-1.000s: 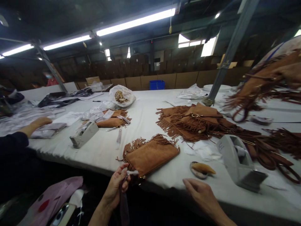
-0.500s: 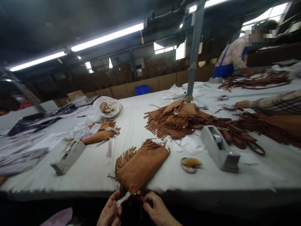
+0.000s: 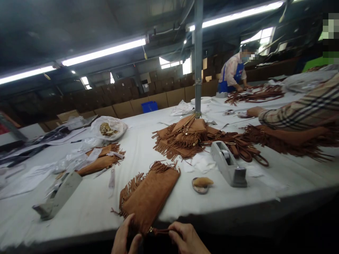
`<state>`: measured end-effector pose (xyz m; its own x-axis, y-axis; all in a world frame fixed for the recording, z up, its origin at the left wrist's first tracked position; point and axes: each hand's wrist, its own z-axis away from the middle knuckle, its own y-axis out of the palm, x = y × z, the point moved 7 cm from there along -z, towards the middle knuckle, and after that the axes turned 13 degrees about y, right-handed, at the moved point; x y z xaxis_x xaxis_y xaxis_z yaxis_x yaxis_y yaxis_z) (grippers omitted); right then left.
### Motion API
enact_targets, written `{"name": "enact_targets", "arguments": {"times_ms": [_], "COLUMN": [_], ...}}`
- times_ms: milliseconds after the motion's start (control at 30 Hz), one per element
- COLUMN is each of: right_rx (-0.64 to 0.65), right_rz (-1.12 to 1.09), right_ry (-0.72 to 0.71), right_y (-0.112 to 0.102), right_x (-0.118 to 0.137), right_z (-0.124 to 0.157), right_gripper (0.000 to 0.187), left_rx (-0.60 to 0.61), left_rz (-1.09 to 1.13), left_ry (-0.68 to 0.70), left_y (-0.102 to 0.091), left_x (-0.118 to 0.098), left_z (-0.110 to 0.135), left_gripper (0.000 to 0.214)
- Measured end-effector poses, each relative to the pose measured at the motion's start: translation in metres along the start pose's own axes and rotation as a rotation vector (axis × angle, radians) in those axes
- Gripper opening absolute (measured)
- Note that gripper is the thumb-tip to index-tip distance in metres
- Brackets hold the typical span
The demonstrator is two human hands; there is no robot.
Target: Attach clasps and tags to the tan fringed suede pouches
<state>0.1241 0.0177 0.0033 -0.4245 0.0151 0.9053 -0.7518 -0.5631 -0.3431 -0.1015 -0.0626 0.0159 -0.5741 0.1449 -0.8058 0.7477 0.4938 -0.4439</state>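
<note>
A brown suede pouch with fringe (image 3: 150, 197) lies at a slant at the table's front edge. My left hand (image 3: 124, 234) is at its lower left corner, a finger on top and the thumb below, gripping the edge. Between the fingertips of my right hand (image 3: 186, 238) is a thin brown strap (image 3: 161, 231), stretched sideways from a small gold ring at the pouch's lower corner. Part of the left hand is cut off by the bottom of the view.
Grey tape dispensers stand at left (image 3: 58, 195) and right (image 3: 229, 164). Fringed pouches are piled (image 3: 182, 135) behind. A round dish with a yellowish piece (image 3: 201, 183) sits nearby. A co-worker's plaid sleeve (image 3: 299, 109) reaches in from the right; another person in a blue apron (image 3: 231, 76) works farther back.
The white strip in my left hand is out of sight, and that hand now grips the pouch's corner. My right hand has drawn the strap out to the right. The camera view has turned right.
</note>
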Motion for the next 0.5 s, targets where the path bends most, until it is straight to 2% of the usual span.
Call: {"name": "enact_targets", "arguments": {"times_ms": [100,167,267,367,400,500], "right_rx": [-0.049,-0.087,-0.123,-0.164,-0.176,-0.164], "right_rz": [0.147,0.18,0.132,0.02,-0.025,-0.14], "right_ry": [-0.133,-0.142,-0.081,-0.006,0.015,0.059], "right_y": [-0.016,-0.026,-0.045,-0.064,-0.07,-0.079], "right_x": [0.025,0.032,0.027,0.012,0.008,-0.001], "right_z": [0.005,0.005,0.003,0.001,0.0,-0.006], "right_gripper": [0.027,0.03,0.031,0.022,0.026,0.057], "left_rx": [0.411,0.568,0.573,0.517,0.521,0.506], "left_rz": [-0.019,0.01,-0.004,-0.021,-0.015,0.027], "left_ry": [0.313,0.423,0.463,0.426,0.406,0.334], "left_y": [0.054,0.088,0.117,0.124,0.125,0.124], "left_x": [-0.041,-0.054,-0.057,-0.057,-0.058,-0.065], "left_z": [-0.018,-0.02,-0.022,-0.024,-0.025,-0.03], "left_gripper": [0.045,0.038,0.029,0.031,0.032,0.029]}}
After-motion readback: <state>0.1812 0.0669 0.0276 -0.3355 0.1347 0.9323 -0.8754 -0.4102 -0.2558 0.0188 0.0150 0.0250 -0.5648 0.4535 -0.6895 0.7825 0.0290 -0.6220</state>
